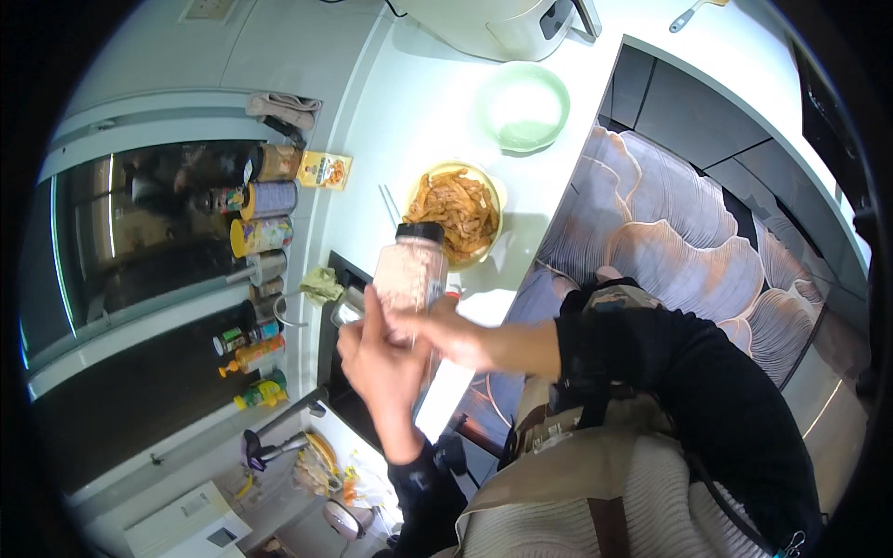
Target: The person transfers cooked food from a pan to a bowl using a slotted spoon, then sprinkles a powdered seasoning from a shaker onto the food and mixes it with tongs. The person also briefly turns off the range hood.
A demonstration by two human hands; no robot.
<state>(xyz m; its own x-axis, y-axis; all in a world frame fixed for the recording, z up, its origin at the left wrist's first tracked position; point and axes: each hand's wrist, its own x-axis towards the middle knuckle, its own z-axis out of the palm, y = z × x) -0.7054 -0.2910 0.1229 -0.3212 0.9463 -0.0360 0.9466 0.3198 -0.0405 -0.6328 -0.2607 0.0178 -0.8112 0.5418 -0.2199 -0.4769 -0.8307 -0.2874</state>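
A clear plastic jar (404, 268) with a black lid and pale pinkish contents is held between both hands, tilted, with its lid end near the rim of a pale yellow bowl. My left hand (382, 359) grips the jar's lower part. Across its near side lies my right hand (457, 335), slightly blurred, with its fingers against the jar. Brown-coated strips of food (457, 209) fill the bowl (501, 199). Beside the bowl, a pair of thin sticks (389, 202) shows partly. A pale green bowl (524, 108) stands farther up the white counter.
A large pale appliance (488, 28) stands at the top. Several jars and bottles (268, 199) line the window ledge at left, near a yellow packet (326, 171). Green crumpled material (321, 286) lies near the dark hob or sink area. A brush-like utensil (687, 19) lies top right.
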